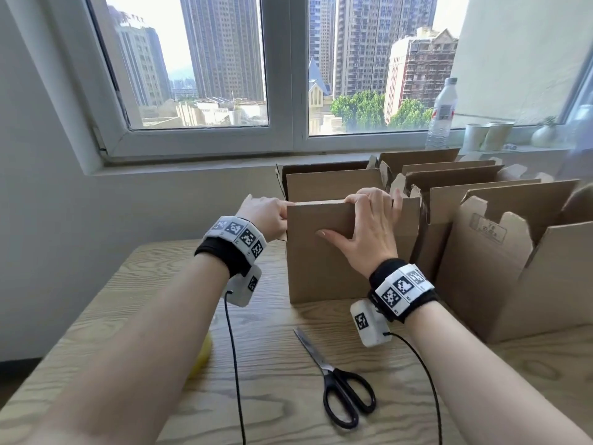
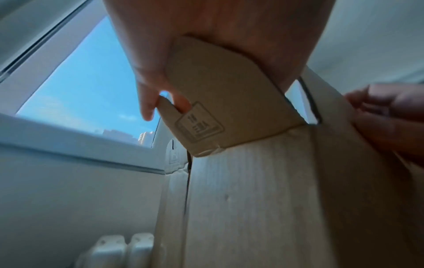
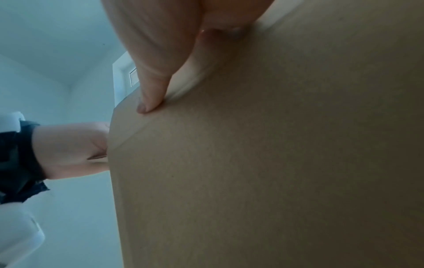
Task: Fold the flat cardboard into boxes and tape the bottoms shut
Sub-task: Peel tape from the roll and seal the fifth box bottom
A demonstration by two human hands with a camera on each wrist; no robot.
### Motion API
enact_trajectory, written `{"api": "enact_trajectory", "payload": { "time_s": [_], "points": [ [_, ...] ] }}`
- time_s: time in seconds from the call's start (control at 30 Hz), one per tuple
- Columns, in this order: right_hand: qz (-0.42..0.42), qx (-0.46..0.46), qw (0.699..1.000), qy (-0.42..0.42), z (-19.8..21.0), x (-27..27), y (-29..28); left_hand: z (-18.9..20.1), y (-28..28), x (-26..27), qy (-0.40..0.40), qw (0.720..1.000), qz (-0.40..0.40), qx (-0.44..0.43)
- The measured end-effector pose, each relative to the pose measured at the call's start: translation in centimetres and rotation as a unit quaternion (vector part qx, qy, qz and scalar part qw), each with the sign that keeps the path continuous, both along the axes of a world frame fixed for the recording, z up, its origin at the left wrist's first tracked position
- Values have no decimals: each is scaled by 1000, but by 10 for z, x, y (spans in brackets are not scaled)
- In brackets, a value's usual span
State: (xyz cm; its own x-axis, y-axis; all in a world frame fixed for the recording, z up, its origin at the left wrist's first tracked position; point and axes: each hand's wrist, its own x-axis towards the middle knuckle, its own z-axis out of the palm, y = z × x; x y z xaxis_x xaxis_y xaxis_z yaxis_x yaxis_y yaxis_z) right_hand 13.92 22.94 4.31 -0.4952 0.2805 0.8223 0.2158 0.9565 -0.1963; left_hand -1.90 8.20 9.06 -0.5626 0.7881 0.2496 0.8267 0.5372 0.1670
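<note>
Cardboard box (image 1: 327, 252): one, upright at the table's (image 1: 272, 364) centre, near face plain.

Side flap (image 2: 220, 101): printed with a framed stamp, characters too blurred to read; bent outward at the box's left end.

Left hand (image 1: 268, 216): fingers curled round that flap, thumb and fingertips pinching its edge.

Right hand (image 1: 369, 226): fingers hooked over the top edge of the near panel, thumb (image 3: 149, 87) pressed flat against its face.

Folded boxes (image 1: 500, 239): several, standing open right and far of the held one, exact count unclear; the nearest bears a similar stamp, illegible.

Scissors (image 1: 337, 383): one pair, black handles, lying near on the table.

Bottle (image 1: 442, 114): one, clear plastic, red-and-white label unreadable, on the far windowsill.

Cups (image 1: 487, 134): two, pale, right of the bottle.
</note>
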Motion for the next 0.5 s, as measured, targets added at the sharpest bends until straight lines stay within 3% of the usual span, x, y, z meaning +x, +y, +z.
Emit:
{"api": "enact_trajectory", "payload": {
  "time_s": [0.1, 0.23, 0.37, 0.5],
  "points": [
    [9, -4, 1000, 15, 1, 4, 2, -4, 7, -6, 10, 996, 2, -90],
    [9, -7, 999, 45, 1, 8, 2, 2, 9, -11, -36, 999, 28, 4],
    [7, -15, 999, 49, 2, 9, 3, 0, 16, -14, -104, 993, 45, -13],
    [-8, -8, 1000, 24, 2, 8, 1, -16, 20, -23, -186, 981, 26, 47]
  ]
}}
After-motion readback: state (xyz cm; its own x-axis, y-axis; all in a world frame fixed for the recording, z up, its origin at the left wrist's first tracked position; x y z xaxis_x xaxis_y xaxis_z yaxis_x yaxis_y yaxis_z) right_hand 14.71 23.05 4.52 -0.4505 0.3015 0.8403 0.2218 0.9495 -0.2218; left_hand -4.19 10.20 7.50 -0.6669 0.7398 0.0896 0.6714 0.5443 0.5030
